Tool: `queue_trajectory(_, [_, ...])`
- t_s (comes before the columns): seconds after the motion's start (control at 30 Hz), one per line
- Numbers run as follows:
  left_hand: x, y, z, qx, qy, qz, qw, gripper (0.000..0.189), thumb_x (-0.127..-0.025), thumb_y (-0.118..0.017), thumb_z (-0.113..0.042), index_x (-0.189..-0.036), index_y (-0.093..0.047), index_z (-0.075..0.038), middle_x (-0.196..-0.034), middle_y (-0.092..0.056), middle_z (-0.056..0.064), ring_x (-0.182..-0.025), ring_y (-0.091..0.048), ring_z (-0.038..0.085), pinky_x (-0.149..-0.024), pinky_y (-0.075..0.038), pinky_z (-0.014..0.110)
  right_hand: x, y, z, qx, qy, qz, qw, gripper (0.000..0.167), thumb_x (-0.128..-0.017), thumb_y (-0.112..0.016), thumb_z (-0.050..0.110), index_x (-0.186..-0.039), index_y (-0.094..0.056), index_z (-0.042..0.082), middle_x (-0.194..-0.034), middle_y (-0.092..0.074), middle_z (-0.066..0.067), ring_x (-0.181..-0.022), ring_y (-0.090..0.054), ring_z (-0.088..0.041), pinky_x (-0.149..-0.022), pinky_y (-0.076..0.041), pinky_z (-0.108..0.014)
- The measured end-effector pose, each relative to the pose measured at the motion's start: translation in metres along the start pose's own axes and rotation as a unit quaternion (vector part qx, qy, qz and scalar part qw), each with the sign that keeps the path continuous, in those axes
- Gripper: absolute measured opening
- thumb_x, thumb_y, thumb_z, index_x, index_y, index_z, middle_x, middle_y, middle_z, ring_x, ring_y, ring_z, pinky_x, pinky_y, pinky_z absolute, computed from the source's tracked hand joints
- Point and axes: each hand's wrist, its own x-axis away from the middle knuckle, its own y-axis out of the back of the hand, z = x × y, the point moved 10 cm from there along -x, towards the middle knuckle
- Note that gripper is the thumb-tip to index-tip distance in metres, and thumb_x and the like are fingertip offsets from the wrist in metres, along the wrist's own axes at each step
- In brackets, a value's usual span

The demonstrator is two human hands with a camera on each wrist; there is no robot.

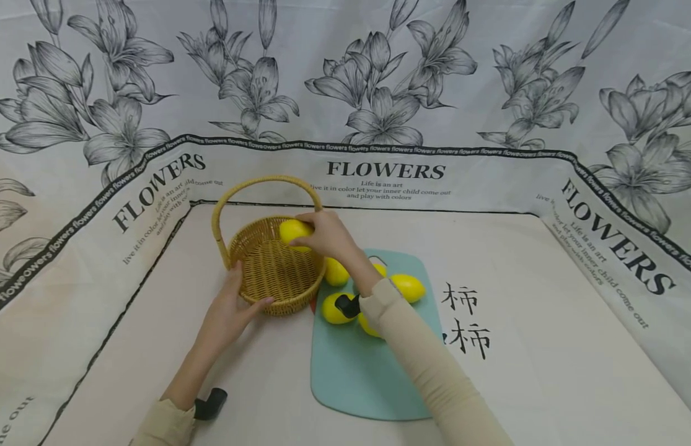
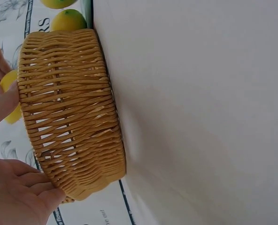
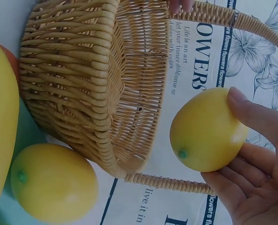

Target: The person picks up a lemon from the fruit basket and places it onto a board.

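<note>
My right hand pinches a yellow lemon between thumb and fingers, over the right side of a wicker basket. In the right wrist view the held lemon shows a green tip, and the basket's open mouth faces it. My left hand holds the basket's near left side, thumb along the rim. From the left wrist, the thumb and fingers of this hand span the woven wall. The inside of the basket shows bare woven bottom, and its arched handle stands up.
Right of the basket, a light teal cutting board bears several more lemons, partly hidden by my right forearm. A small red-orange thing peeks out beside the basket. Black characters mark the white cloth; a flower-printed curtain surrounds the table.
</note>
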Motion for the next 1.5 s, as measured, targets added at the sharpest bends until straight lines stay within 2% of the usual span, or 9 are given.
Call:
queue_trajectory(0.5, [0.000,0.001,-0.001,0.006,0.002,0.002,1.0000,0.107,-0.086,-0.066,-0.053,-0.152,-0.003,0.003,-0.156,-0.006,0.027,-0.142,-0.012,0.043,-0.112,-0.019,0.057,0.019,0.012,-0.002,-0.005,0.005,-0.005,1.0000,0.061,-0.082,-0.079,0.028,-0.134,-0.057,0.005,-0.125,-0.063,-0.013,-0.105,-0.062,-0.019,-0.086,-0.052,-0.027])
queue_trajectory(0.87, [0.001,0.000,0.002,-0.004,0.000,0.000,1.0000,0.107,-0.086,-0.063,-0.056,-0.153,-0.003,0.002,-0.156,-0.007,0.026,-0.142,-0.014,0.043,-0.111,-0.021,0.058,0.035,0.020,0.002,0.003,0.022,-0.017,0.9996,0.061,-0.083,-0.078,0.030,-0.134,-0.057,0.006,-0.122,-0.065,-0.010,-0.103,-0.063,-0.017,-0.085,-0.052,-0.026])
queue_trajectory(1.07, [0.000,-0.001,0.004,-0.008,0.001,0.000,1.0000,0.105,-0.087,-0.065,-0.053,-0.153,-0.002,0.002,-0.156,-0.007,0.027,-0.142,-0.014,0.043,-0.111,-0.021,0.058,0.042,0.023,0.004,-0.010,0.022,-0.018,0.9995,0.061,-0.083,-0.078,0.028,-0.134,-0.056,0.005,-0.125,-0.064,-0.010,-0.104,-0.063,-0.017,-0.086,-0.052,-0.026])
queue_trajectory(1.3, [0.001,-0.002,0.006,-0.008,0.006,0.003,0.9999,0.105,-0.088,-0.065,-0.052,-0.153,0.000,-0.001,-0.156,-0.006,0.026,-0.142,-0.013,0.043,-0.112,-0.020,0.058,0.052,0.029,0.006,-0.010,0.022,-0.020,0.9995,0.060,-0.082,-0.078,0.027,-0.134,-0.057,0.005,-0.127,-0.062,-0.010,-0.107,-0.062,-0.018,-0.091,-0.051,-0.028])
queue_trajectory(1.5, [0.001,-0.002,0.005,0.005,0.001,0.007,1.0000,0.107,-0.087,-0.065,-0.053,-0.153,0.001,0.000,-0.157,-0.004,0.025,-0.143,-0.011,0.042,-0.112,-0.019,0.058,0.064,0.032,0.006,-0.034,0.034,-0.024,0.9986,0.059,-0.083,-0.078,0.023,-0.133,-0.057,0.000,-0.128,-0.062,-0.012,-0.106,-0.061,-0.021,-0.093,-0.051,-0.035])
